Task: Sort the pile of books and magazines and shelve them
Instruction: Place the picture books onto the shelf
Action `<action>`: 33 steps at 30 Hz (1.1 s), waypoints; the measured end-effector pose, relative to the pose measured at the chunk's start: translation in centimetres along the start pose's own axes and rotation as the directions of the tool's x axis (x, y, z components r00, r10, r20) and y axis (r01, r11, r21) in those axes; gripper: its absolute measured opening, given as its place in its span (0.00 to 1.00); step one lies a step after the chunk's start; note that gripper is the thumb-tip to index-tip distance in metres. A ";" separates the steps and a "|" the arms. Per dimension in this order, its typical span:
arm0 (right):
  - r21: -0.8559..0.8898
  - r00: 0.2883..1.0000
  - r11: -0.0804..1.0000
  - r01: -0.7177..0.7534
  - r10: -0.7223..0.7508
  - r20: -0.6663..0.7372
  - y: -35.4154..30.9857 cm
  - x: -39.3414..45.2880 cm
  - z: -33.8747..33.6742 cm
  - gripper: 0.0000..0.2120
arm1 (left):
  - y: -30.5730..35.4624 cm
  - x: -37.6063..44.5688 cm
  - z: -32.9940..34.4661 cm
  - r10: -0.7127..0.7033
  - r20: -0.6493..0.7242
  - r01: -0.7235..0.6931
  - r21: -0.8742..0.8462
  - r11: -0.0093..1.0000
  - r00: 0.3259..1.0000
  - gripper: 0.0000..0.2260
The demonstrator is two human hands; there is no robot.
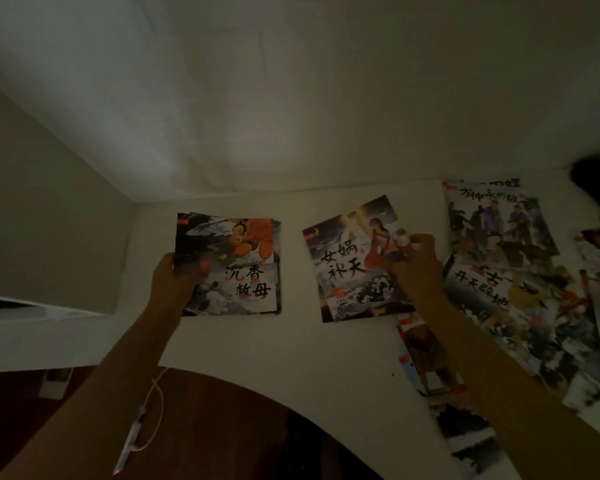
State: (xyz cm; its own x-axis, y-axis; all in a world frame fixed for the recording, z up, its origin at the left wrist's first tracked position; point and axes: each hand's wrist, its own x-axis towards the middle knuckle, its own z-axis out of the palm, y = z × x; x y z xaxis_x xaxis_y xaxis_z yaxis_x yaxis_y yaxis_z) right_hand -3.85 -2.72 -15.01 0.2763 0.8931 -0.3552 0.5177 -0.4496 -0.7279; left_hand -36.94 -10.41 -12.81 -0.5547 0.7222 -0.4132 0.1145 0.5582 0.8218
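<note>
two booklets [236, 268] left of pile [520, 289]

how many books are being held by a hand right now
2. The left hand grips one book; the right hand holds another. More lie in the pile on the right, some overlapping.

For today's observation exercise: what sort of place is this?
Probably a room at home: a white table in a wall corner, wooden floor below, illustrated storybooks spread over it, one in each hand.

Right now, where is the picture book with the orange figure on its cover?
In the head view, the orange-figure picture book lies left of centre on the white tabletop, near the wall corner, gripped at its left edge by the left hand.
</note>
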 end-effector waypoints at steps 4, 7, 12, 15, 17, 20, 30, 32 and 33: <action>0.323 0.987 0.939 -0.119 0.075 0.145 0.4 -0.4 -1.0 0.21 | -1.0 0.1 -0.8 0.000 0.026 -0.001 0.015 1.000 1.000 0.14; 0.513 0.958 0.832 -0.210 0.072 0.276 0.2 -1.0 -0.8 0.23 | -1.6 -0.1 -0.3 -0.009 0.049 0.010 -0.013 1.000 0.999 0.12; 0.464 0.927 0.850 -0.249 0.070 0.369 -0.6 -2.3 2.3 0.21 | -1.5 -0.8 1.1 -0.019 0.138 0.026 -0.050 0.998 0.990 0.11; 0.380 0.929 0.904 -0.195 0.046 0.367 -1.5 -4.2 5.3 0.21 | -1.4 -1.0 1.8 -0.058 0.182 0.070 -0.057 0.996 0.982 0.10; 0.351 0.942 0.926 -0.143 0.017 0.337 -2.1 -5.4 7.0 0.19 | -1.5 -1.1 2.1 -0.070 0.201 0.084 -0.063 0.994 0.977 0.11; 0.322 0.911 0.945 -0.060 -0.080 0.404 -3.0 -6.7 8.7 0.18 | -2.1 -1.7 2.1 -0.041 0.230 0.059 -0.073 0.996 0.972 0.13; 0.290 0.980 0.956 -0.046 -0.014 0.201 -1.5 -7.1 8.3 0.29 | -3.3 -3.0 2.1 0.078 0.562 0.108 -0.291 0.951 0.824 0.20; 0.417 0.968 0.903 -0.102 -0.006 0.250 -1.8 -6.8 7.1 0.17 | -2.8 -3.4 3.0 0.116 0.583 0.095 -0.319 0.943 0.804 0.25; 0.440 0.968 0.895 -0.078 -0.038 0.248 -1.9 -6.7 6.2 0.10 | -2.5 -3.5 3.4 0.141 0.589 0.070 -0.320 0.945 0.796 0.26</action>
State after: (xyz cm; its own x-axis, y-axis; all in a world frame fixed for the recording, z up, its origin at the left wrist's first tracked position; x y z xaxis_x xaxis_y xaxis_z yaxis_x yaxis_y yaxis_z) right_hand -11.77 -7.77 -14.87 0.0466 0.8858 -0.4618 0.0854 -0.4642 -0.8816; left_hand -32.47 -12.94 -14.77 0.0604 0.8938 -0.4445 -0.1939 0.4473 0.8731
